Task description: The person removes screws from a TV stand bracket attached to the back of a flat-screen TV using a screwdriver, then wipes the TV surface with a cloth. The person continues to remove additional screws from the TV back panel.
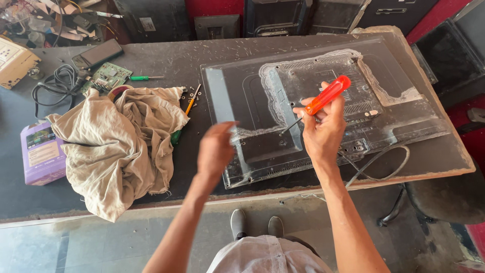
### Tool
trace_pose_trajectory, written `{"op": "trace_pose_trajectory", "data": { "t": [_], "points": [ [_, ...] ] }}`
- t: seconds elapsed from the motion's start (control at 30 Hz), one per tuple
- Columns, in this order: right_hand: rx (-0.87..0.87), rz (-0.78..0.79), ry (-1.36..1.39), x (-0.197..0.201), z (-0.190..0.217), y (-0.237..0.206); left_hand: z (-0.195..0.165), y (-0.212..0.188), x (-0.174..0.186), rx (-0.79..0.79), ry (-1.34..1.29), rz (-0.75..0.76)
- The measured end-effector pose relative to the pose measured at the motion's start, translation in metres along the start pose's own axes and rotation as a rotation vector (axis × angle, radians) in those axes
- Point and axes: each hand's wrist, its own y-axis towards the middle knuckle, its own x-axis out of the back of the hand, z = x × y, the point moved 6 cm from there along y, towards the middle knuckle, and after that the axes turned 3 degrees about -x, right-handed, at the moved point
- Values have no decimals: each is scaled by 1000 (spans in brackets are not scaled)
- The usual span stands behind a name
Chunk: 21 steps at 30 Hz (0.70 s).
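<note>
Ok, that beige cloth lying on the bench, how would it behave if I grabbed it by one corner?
The beige cloth looks floppy: it lies in loose folds, so it would probably droop and unfurl. It seems light for its size. One edge hangs over the bench front, and it partly covers a green-handled screwdriver, so lifting might drag that along.

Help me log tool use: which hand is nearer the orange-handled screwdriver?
Right. The right hand grips the orange-handled screwdriver; the left hand hovers apart, off to its left.
</note>
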Motion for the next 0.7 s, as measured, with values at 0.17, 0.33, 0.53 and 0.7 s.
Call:
{"op": "trace_pose_trajectory", "data": {
  "t": [0.17,0.33,0.53,0.7],
  "points": [
    [-4,6,-3,-3,0,3,-46,13,-64,24,-241,204],
    [16,14,-23,-5,2,2,-60,22,-91,12,-263,301],
    [15,9,-25,-8,6,1,-57,34,-102,18,-340,275],
    [17,11,-76,-9,11,2,-51,35,-109,56,-311,313]
  ]
}}
